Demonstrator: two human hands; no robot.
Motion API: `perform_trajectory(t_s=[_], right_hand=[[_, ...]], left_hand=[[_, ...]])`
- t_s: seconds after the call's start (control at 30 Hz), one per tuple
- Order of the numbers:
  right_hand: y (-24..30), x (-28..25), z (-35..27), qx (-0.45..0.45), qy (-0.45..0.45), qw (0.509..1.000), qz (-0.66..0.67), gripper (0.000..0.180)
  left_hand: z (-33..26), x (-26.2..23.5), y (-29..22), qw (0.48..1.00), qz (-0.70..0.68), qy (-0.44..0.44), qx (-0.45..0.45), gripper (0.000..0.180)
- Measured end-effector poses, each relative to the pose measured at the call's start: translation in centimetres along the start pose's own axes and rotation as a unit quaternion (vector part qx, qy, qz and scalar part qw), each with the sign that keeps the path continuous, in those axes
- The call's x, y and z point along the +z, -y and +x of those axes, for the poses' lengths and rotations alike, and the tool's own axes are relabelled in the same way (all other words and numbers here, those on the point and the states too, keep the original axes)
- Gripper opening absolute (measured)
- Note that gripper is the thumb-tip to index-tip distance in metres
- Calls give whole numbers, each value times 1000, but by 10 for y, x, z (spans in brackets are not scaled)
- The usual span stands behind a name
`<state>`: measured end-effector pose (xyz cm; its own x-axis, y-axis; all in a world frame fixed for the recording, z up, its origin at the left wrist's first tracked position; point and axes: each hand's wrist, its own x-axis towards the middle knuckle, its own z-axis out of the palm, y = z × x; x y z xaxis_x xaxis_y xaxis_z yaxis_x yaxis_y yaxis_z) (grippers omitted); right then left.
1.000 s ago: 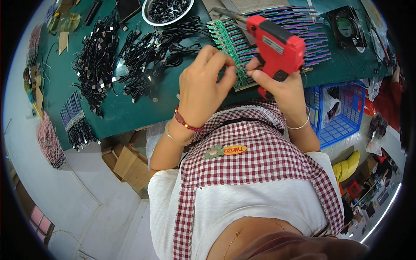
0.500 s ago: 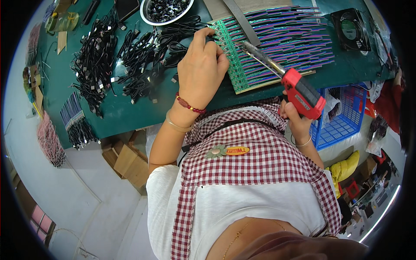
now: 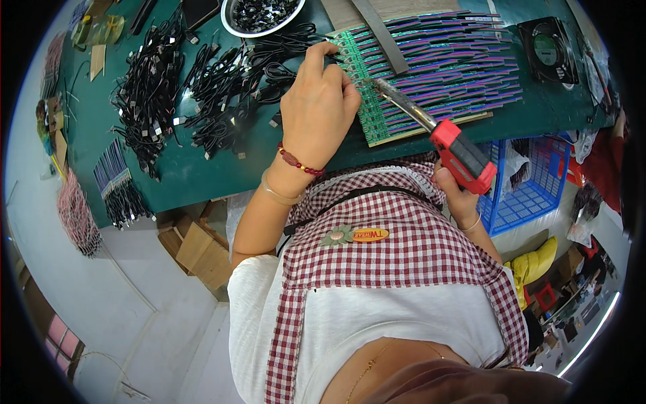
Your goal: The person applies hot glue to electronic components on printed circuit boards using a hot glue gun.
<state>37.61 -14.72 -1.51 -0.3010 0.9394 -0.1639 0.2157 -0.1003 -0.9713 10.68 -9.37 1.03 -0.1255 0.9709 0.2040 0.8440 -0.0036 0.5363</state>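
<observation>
My right hand (image 3: 459, 195) grips a red and black soldering gun (image 3: 463, 153). The gun's metal tip points to the upper left and reaches the green circuit board panel (image 3: 369, 113) near its row of pads; whether it touches cannot be seen. Over the panel's left edge, my left hand (image 3: 319, 101) is closed with thumb and fingers bent together; what it pinches is hidden behind the fingers. Rows of black, blue and pink wires (image 3: 447, 77) run rightward from the panel. A grey metal bar (image 3: 382, 37) lies across the panel and wires.
Bundles of black USB cables (image 3: 151, 87) lie left of my left hand. Behind them stands a white bowl (image 3: 229, 20) of small dark parts. A black fan (image 3: 546, 50) sits at the right, above a blue crate (image 3: 528, 195). More wire bundles (image 3: 121, 182) hang over the table's left edge.
The soldering gun has shifted a little left and toward me, its tip now lower along the panel. My left hand has moved slightly to the right, still closed.
</observation>
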Motion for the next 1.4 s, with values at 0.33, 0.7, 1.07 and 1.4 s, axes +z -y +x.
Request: perform_trajectory(t_s=[0.33, 0.7, 1.07, 1.4], right_hand=[[2, -4, -3, 16, -19, 999, 48, 23], [7, 2, -5, -32, 17, 999, -22, 22], [9, 5, -8, -19, 16, 1000, 13, 30], [4, 1, -9, -1, 6, 1000, 25, 21]], left_hand=[[-1, 0, -1, 1000, 5, -9, 2, 8], [-2, 2, -2, 1000, 17, -19, 9, 8], [-1, 5, -3, 999, 28, -26, 10, 9], [-1, 3, -5, 999, 32, -21, 16, 8]])
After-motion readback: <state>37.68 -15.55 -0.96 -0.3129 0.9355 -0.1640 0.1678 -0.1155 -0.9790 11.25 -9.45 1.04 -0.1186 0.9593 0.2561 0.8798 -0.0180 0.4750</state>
